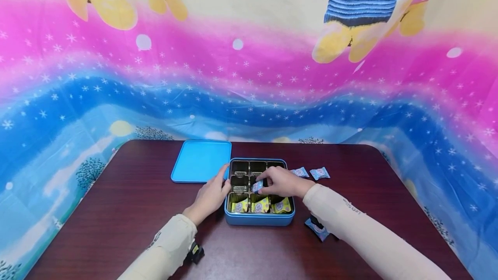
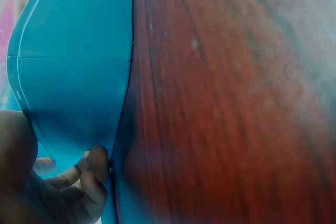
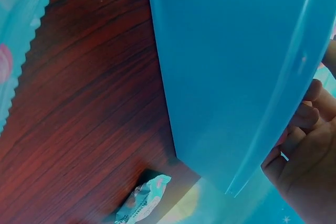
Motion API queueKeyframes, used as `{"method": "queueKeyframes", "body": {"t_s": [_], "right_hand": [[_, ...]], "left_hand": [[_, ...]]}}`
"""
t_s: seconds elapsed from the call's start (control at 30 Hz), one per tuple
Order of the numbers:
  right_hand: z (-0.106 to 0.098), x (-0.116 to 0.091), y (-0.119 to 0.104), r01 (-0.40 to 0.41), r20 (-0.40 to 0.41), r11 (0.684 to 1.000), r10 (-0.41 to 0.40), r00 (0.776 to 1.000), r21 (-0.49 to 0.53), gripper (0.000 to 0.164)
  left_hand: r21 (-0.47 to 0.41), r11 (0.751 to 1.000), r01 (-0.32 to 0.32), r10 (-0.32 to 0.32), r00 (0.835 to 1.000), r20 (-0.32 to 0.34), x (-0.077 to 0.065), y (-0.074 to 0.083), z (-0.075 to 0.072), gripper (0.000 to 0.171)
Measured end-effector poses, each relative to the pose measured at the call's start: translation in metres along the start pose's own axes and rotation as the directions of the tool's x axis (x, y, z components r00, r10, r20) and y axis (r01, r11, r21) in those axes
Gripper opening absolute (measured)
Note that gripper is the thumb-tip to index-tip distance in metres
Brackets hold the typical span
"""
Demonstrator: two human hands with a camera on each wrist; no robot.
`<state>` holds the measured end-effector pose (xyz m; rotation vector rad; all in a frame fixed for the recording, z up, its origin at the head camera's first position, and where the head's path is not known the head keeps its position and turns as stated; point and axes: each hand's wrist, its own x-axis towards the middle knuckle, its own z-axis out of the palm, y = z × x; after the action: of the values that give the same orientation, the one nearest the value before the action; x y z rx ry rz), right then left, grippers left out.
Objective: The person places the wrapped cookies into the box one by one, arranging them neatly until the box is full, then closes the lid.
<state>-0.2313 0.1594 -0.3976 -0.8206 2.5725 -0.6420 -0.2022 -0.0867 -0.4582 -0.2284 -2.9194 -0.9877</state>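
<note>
Blue-wrapped packet (image 1: 257, 186), at the centre compartment of the blue tin (image 1: 258, 219), is pinched in the right hand (image 1: 283, 181) while the left hand (image 1: 209, 197) rests relaxed fingers against the tin's side; likely light and slick, it probably suits a gentle mid-body pinch.

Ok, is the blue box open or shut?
Open: the blue lid lies on the table beside the box, whose front compartments show yellow packets.
</note>
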Motion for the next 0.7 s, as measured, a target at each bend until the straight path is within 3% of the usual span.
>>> {"method": "queueKeyframes", "body": {"t_s": [0.7], "right_hand": [[-0.0028,-0.0040,0.0031,0.043,-0.068,0.998,-0.040,0.997,0.049,0.035]], "left_hand": [[-0.002,1.000,0.001,-0.001,1.000,0.000,-0.0006,-0.0005,-0.0004,0.060]]}}
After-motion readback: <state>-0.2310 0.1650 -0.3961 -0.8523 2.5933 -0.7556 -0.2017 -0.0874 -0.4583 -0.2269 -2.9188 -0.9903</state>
